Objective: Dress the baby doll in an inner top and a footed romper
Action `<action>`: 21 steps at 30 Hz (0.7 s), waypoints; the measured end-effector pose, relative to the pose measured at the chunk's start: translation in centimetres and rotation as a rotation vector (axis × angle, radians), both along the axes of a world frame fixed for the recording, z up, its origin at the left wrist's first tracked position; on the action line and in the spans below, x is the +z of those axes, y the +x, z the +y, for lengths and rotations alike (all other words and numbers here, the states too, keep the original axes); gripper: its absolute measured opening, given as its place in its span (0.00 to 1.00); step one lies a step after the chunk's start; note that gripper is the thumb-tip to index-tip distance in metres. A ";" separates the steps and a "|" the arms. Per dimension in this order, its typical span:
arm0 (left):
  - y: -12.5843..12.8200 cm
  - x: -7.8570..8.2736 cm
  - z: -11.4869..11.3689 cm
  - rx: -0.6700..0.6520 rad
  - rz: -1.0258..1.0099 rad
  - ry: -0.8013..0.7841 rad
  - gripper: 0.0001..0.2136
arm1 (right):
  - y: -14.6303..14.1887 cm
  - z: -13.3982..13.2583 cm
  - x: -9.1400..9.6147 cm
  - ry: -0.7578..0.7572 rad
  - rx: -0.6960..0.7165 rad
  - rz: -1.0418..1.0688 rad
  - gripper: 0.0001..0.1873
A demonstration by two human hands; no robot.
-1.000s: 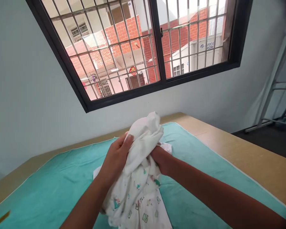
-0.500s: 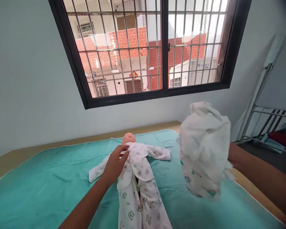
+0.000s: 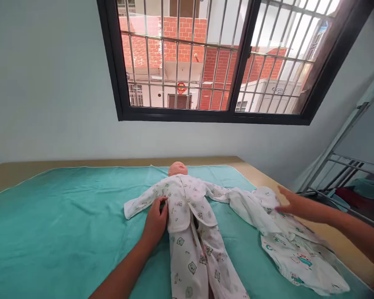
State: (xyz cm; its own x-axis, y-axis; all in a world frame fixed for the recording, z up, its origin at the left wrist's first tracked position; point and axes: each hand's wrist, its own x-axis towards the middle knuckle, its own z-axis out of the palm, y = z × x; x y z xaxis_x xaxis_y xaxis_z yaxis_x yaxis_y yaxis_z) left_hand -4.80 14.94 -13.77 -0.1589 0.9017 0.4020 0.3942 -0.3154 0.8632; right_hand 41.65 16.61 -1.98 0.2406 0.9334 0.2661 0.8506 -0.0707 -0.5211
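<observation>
A baby doll point(image 3: 177, 168) lies on its back, dressed in a white printed jacket point(image 3: 178, 203) and white trousers point(image 3: 190, 261) with animal prints. My left hand point(image 3: 156, 220) rests against the side of the jacket, under the doll's arm, its fingers slightly bent and the thumb apart. To the right, a crumpled white printed baby garment point(image 3: 299, 257) lies loosely spread, touching the doll's sleeve. Just over that cloth is my right hand point(image 3: 291, 202), fingers spread and slightly blurred, holding nothing.
A turquoise sheet point(image 3: 81, 224) covers the wooden table point(image 3: 249, 176), whose bare edge shows behind and at right. Beyond stand a wall and a barred window point(image 3: 180, 62). A white metal frame point(image 3: 333, 149) with dark and red cloth is at right.
The white bundle that my right hand held up is now down on the sheet, let go and spread out. My left hand has come down to the doll's side. The view has shifted.
</observation>
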 end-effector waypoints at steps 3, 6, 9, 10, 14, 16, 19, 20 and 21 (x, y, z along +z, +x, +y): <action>-0.1 0.2 0.1 0.003 -0.013 -0.023 0.12 | -3.1 1.5 3.6 0.068 0.075 0.097 0.27; -0.1 0.2 0.1 0.001 -0.012 -0.031 0.12 | -9.1 2.4 4.6 0.123 0.257 0.242 0.18; -0.2 0.3 0.1 0.002 -0.007 -0.043 0.12 | -15.0 4.3 2.2 0.146 0.345 0.699 0.15; -0.2 0.3 0.1 0.002 -0.007 -0.051 0.12 | -16.5 5.3 1.0 0.178 0.293 0.867 0.14; -0.2 0.6 0.0 -0.022 -0.025 -0.086 0.11 | -18.2 9.6 -3.5 0.265 0.114 1.130 0.15; -0.2 0.8 0.0 -0.036 -0.033 -0.089 0.11 | -16.7 11.0 -4.9 0.302 0.057 1.142 0.15; -0.2 0.8 0.0 -0.038 -0.031 -0.096 0.11 | -12.7 11.8 -6.5 0.320 -0.025 1.180 0.15; -0.2 0.8 0.1 -0.037 -0.030 -0.101 0.11 | -11.4 11.8 -6.9 0.313 -0.044 1.205 0.14; -0.2 0.7 0.1 -0.036 -0.030 -0.107 0.11 | -10.1 11.7 -7.3 0.301 -0.057 1.235 0.13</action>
State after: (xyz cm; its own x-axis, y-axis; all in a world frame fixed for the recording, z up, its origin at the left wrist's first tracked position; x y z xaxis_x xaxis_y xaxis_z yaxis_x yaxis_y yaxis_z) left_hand -5.01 15.05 -13.08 -0.1359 0.9446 0.2987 0.3574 -0.2345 0.9040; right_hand 31.56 28.32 -9.30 0.5165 0.8555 0.0364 -0.2102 0.1679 -0.9631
